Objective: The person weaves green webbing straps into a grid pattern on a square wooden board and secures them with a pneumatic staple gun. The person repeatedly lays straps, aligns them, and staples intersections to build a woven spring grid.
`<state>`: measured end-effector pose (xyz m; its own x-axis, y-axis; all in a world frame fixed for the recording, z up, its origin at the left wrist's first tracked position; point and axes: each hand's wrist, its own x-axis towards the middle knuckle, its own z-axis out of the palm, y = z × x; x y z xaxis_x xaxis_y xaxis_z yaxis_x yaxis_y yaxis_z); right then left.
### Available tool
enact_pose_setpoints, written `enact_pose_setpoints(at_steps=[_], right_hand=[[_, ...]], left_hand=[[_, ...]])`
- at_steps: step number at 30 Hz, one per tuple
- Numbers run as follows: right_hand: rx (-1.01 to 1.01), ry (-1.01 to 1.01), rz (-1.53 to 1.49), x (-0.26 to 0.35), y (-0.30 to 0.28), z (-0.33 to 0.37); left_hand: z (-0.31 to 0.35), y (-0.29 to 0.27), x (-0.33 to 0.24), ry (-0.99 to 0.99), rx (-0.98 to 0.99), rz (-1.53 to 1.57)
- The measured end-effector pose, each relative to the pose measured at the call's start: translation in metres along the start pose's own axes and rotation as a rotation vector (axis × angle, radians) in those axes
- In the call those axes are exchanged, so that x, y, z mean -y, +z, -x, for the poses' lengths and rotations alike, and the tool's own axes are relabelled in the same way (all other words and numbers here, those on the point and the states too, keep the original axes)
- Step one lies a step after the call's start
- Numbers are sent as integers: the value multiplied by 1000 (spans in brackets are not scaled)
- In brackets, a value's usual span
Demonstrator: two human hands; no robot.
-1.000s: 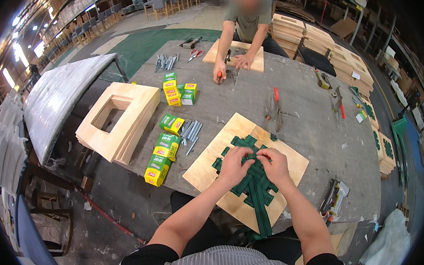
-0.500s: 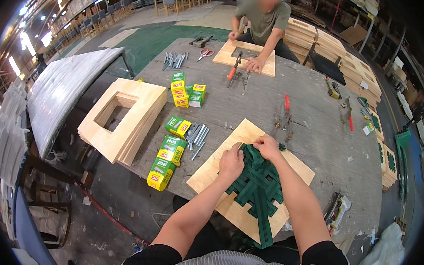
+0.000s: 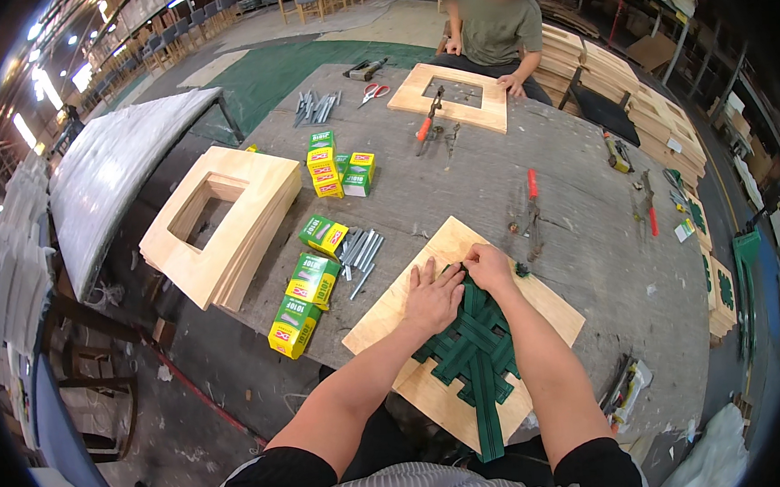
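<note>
A square wooden panel (image 3: 538,319) lies at an angle on the table in front of me, with green elastic webbing (image 3: 477,345) woven crosswise over its middle. One long webbing tail hangs past the panel's near corner. My left hand (image 3: 434,299) lies flat on the panel and the webbing's upper left edge, fingers stretched out. At the far end of the webbing, my right hand (image 3: 490,269) pinches a strap with bent fingers. The fingertips and the strap's end are partly hidden. A small green scrap (image 3: 522,269) sits just right of that hand.
Green-yellow boxes (image 3: 314,279) and loose staple strips (image 3: 362,252) lie left of the panel; stacked wooden frames (image 3: 161,217) stand beyond. Red-handled pliers (image 3: 532,190) lie ahead. Across the table, another person (image 3: 498,31) sits behind a wooden frame (image 3: 408,95). More tools (image 3: 627,390) lie right.
My left hand has gone from gripping the webbing to lying flat, slightly farther away. A raised webbing loop now lies flatter. The other person has drawn both hands back from their frame.
</note>
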<state>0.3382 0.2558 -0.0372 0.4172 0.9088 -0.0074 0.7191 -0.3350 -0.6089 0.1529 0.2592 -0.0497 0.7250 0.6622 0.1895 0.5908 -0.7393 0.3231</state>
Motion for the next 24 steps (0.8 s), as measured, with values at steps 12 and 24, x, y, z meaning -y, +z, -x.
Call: enact_pose_setpoints(at_steps=[12, 24], right_hand=[[-471, 198, -701, -78, -105, 129], [-498, 1041, 364, -248, -219, 343]], left_hand=[[-18, -6, -3, -16, 180, -97], [-22, 10, 1, -130, 44, 159]])
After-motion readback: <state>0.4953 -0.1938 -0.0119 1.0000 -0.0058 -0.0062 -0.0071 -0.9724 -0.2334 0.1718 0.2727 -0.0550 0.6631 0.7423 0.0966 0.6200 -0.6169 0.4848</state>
